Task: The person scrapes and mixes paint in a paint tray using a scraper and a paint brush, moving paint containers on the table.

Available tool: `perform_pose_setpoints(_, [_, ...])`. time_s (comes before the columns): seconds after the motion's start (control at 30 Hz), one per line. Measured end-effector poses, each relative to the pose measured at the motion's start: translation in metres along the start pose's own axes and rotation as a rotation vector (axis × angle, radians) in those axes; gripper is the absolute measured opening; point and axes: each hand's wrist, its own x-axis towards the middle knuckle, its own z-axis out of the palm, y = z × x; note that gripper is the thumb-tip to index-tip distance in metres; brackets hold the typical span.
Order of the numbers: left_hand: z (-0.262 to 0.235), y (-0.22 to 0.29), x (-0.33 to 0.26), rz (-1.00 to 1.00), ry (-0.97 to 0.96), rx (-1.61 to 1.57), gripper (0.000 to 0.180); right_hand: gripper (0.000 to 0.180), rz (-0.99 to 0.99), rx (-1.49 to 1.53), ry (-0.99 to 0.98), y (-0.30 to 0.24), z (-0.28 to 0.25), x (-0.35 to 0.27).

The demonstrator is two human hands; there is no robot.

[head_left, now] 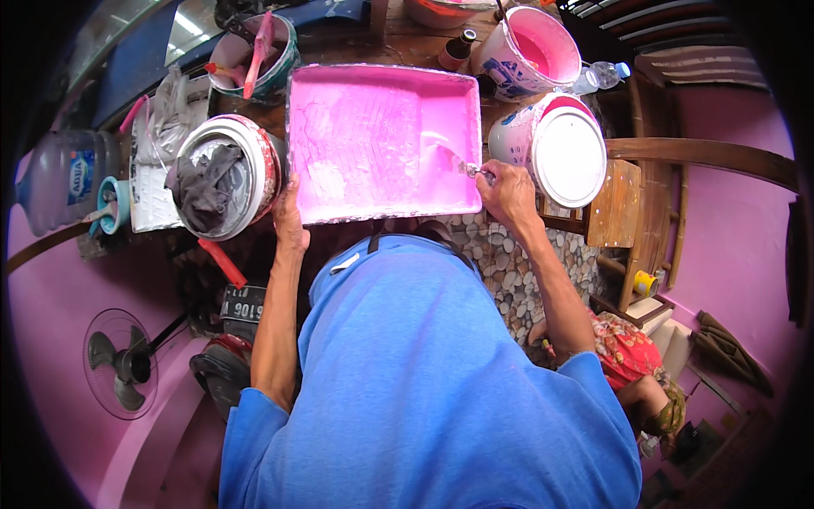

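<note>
A wide paint tray point(360, 140) coated in wet pink paint lies in front of me, with ridged streaks across its left and middle. At its near left corner my left hand point(290, 219) is closed on the rim, some fingers hidden. My right hand point(507, 193), by the right rim, is closed round a small paint-smeared tool point(465, 168). The tool's pale end reaches over the right part of the tray; its exact kind is hard to make out. Just right of that hand stands a bucket with a white lid point(570, 157).
An open bucket of pink paint point(547, 51), a dark bottle point(458, 49) and a plastic bottle point(606, 75) stand at back right. Left are a bucket with a dark rag point(208, 182) and a bucket with a pink-handled brush point(259, 53). A fan point(127, 365) and another person point(632, 352) are lower down.
</note>
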Motion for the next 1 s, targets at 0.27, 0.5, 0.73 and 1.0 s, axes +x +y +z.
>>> perform_pose_setpoints(0.27, [0.008,0.006,-0.006,0.036,0.029,0.034,0.045,0.023,0.022,0.026,-0.112,0.009,-0.001,-0.015])
perform_pose_setpoints(0.5, [-0.003,-0.002,0.002,-0.027,-0.021,-0.034,0.045,0.024,-0.023,0.044,0.045,0.008,0.004,-0.001])
perform_pose_setpoints(0.73, [-0.001,-0.002,0.000,0.020,0.012,0.032,0.047,0.024,0.025,-0.033,-0.096,0.011,-0.002,-0.011])
perform_pose_setpoints(1.0, [-0.006,-0.006,0.002,0.005,0.001,0.010,0.046,0.023,0.034,-0.009,0.030,0.010,0.002,0.005])
